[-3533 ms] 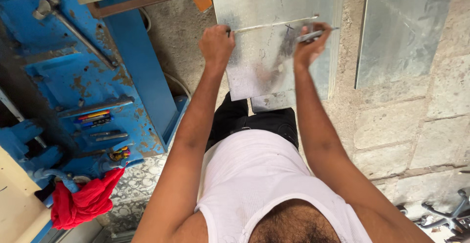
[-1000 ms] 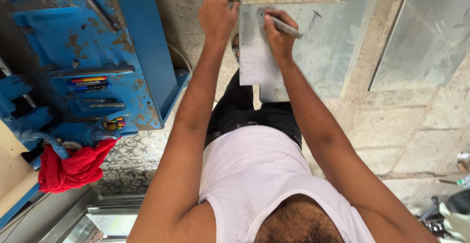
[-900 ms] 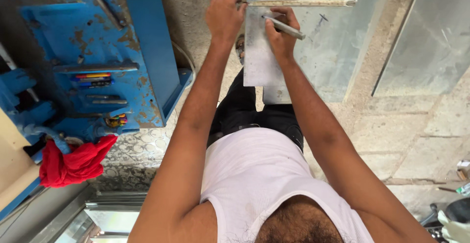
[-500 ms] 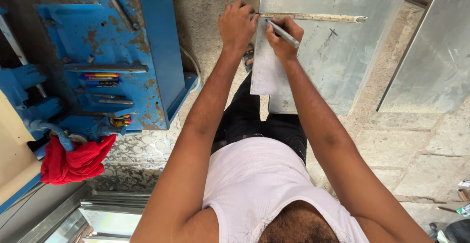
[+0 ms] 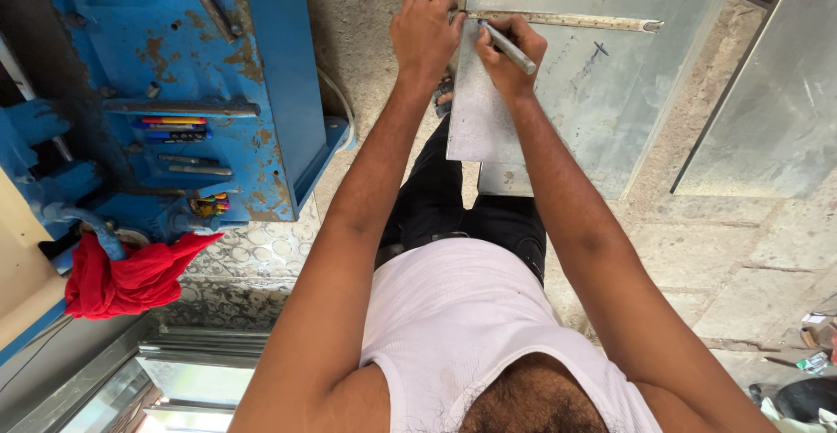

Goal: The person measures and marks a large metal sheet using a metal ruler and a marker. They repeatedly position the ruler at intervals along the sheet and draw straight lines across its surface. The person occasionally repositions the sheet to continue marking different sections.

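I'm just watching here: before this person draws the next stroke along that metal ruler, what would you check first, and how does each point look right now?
1. Left hand presses the end of the metal ruler: ok.
2. Ruler lies flat across the metal sheet: ok, as far as it shows.
3. Right hand grips the marking tool: ok.
4. Tool tip sits against the ruler's edge: cannot tell, the fingers hide it.
5. Ruler lines up with the dark marks on the sheet: cannot tell.
6. Smaller sheet piece under the right wrist lies steady: cannot tell.
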